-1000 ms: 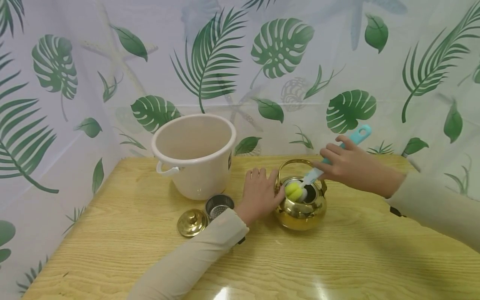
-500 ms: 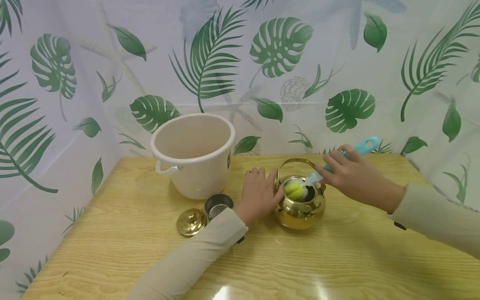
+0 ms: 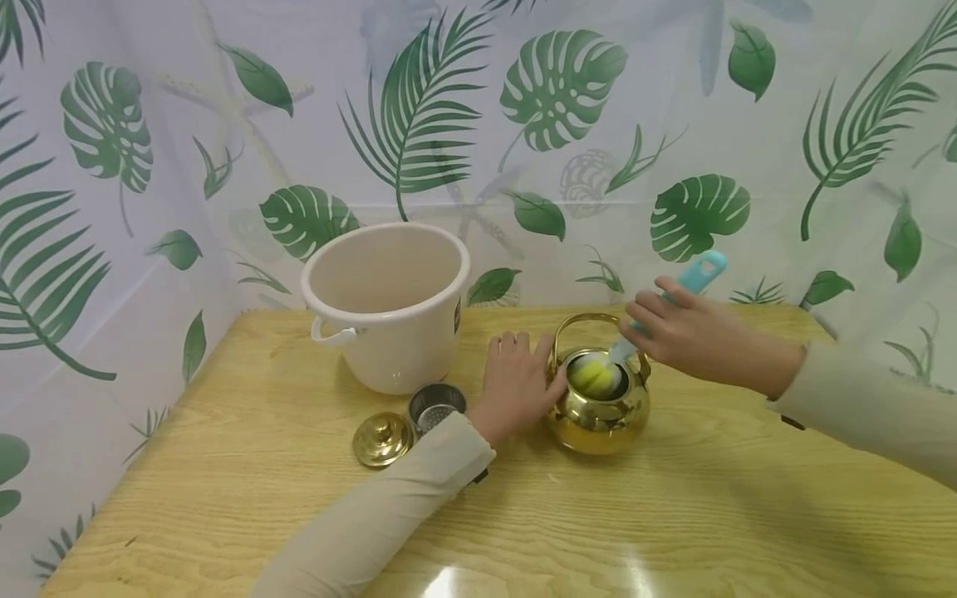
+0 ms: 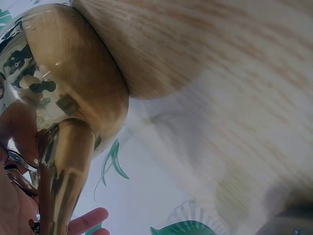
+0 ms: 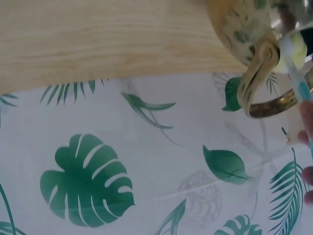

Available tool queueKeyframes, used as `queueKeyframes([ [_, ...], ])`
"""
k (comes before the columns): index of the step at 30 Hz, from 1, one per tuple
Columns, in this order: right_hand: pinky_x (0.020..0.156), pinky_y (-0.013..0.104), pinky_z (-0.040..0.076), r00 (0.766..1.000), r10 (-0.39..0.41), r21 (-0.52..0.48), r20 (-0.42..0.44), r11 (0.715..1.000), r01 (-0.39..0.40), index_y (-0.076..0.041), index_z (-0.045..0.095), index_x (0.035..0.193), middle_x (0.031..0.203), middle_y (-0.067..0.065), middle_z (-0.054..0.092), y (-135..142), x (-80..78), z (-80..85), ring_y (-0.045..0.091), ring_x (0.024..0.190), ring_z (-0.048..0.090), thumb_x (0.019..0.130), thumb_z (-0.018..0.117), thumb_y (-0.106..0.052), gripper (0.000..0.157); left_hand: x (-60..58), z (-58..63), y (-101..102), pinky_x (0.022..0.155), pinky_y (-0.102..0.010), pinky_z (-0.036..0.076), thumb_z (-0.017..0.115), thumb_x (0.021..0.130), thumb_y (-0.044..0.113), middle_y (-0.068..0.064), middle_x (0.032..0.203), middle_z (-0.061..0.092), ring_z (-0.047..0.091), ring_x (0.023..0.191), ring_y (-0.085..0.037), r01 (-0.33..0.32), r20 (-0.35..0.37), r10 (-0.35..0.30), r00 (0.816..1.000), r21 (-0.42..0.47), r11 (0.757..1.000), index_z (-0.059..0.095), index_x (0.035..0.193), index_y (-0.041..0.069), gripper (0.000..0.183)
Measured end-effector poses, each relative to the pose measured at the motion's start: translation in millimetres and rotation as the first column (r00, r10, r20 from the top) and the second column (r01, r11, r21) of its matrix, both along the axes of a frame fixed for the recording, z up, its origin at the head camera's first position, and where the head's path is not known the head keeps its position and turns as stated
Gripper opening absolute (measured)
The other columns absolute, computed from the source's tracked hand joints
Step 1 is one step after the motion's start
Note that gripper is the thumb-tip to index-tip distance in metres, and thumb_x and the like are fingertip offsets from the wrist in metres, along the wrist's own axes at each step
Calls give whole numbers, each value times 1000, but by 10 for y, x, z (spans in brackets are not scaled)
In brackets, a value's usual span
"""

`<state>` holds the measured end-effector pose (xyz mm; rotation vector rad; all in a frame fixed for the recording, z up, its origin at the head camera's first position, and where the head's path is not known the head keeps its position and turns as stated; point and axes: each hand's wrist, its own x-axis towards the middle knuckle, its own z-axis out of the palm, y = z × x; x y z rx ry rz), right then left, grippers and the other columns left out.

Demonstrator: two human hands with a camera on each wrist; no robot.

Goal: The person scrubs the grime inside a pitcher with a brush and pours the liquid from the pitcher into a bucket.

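Observation:
A shiny gold teapot (image 3: 598,432) with an arched top handle (image 3: 586,317) stands on the wooden table, its mouth uncovered. My right hand (image 3: 684,328) grips the turquoise handle of a sponge bottle brush (image 3: 703,270). The brush slants down to the left, its yellow-and-white sponge head (image 3: 594,378) inside the teapot's mouth. Against the teapot's left side rests my left hand (image 3: 516,386), fingers extended and thumb near the rim. In the left wrist view, the spout (image 4: 66,171) passes between thumb and fingers. The right wrist view catches only fingertips (image 5: 307,117) on the brush.
Left of the teapot lie its gold lid (image 3: 383,438) and a perforated metal strainer (image 3: 437,407), close by my left forearm. Behind them stands a large pale bucket (image 3: 396,349) with a white handle. A leaf-printed cloth (image 3: 568,166) hangs behind the table.
My right hand has shifted slightly left, and the brush handle stands steeper than half a second ago. The sponge head sits lower in the teapot's mouth. My left hand and the teapot have stayed put.

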<state>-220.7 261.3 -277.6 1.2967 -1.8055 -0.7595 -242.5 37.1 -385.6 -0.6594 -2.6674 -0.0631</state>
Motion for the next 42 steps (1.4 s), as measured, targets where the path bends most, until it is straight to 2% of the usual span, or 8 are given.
queueKeyframes([
  [3, 85, 43, 40, 1000, 11, 59, -26, 998, -10, -3, 61, 89, 86, 14, 58, -31, -55, 75, 27, 83, 52, 79, 60, 2, 11, -5, 6, 2, 86, -37, 40, 36, 94, 46, -6, 99, 59, 54, 96, -24, -7, 13, 7, 1000, -2, 1000, 48, 117, 19, 37],
  [6, 86, 41, 40, 999, 7, 128, -40, 992, -2, -6, 62, 88, 89, 11, 59, -54, -97, 152, 25, 85, 53, 77, 68, -1, 13, 0, 16, -2, 85, -37, 40, 36, 94, 47, -6, 100, 59, 54, 96, -24, -13, 17, 13, 1000, -8, 1000, 48, 117, 19, 38],
  [8, 86, 40, 39, 1000, -7, 174, -30, 985, 12, -10, 63, 87, 91, 9, 61, -75, -126, 200, 24, 87, 55, 62, 83, -11, 32, 3, 19, -4, 85, -37, 40, 36, 94, 47, -6, 100, 59, 54, 96, -24, -16, 15, 16, 1000, -17, 1000, 47, 118, 19, 38],
  [9, 87, 40, 39, 1000, -12, 193, -26, 981, 17, -11, 64, 87, 92, 8, 61, -88, -143, 222, 23, 88, 55, 62, 83, -13, 32, 4, 20, -4, 85, -37, 40, 36, 94, 47, -6, 100, 59, 54, 96, -24, -18, 15, 18, 1000, -20, 1000, 47, 118, 19, 39],
  [14, 91, 41, 37, 998, -53, 265, 20, 963, 46, -18, 66, 86, 93, 5, 60, -153, -226, 318, 20, 89, 56, 65, 82, -20, 26, 5, 17, 2, 84, -37, 39, 35, 94, 49, -5, 99, 58, 54, 95, -24, -30, 15, 31, 999, -32, 999, 46, 119, 20, 39],
  [20, 94, 44, 37, 990, -96, 305, 106, 951, 60, -23, 69, 88, 92, 2, 60, -208, -306, 390, 19, 91, 56, 65, 75, -45, 33, 19, 26, 15, 84, -37, 39, 34, 95, 49, -5, 99, 58, 54, 96, -24, -40, 38, 42, 998, -45, 998, 45, 119, 21, 39],
  [29, 90, 48, 36, 946, -178, 268, 272, 958, 103, -30, 72, 91, 84, -1, 59, -179, -384, 399, 18, 83, 55, 63, 70, -54, 37, 29, 26, 25, 87, -38, 39, 33, 95, 49, -6, 102, 59, 54, 98, -25, -46, 41, 48, 998, -55, 997, 45, 124, 21, 42],
  [42, 87, 48, 37, 926, -109, 95, 362, 992, 79, -25, 72, 84, 83, -1, 62, -41, -364, 275, 17, 79, 56, 62, 75, -51, 34, 17, -6, 18, 86, -39, 40, 33, 95, 48, -6, 100, 60, 55, 97, -25, -42, 9, 42, 999, -36, 998, 45, 123, 21, 41],
])
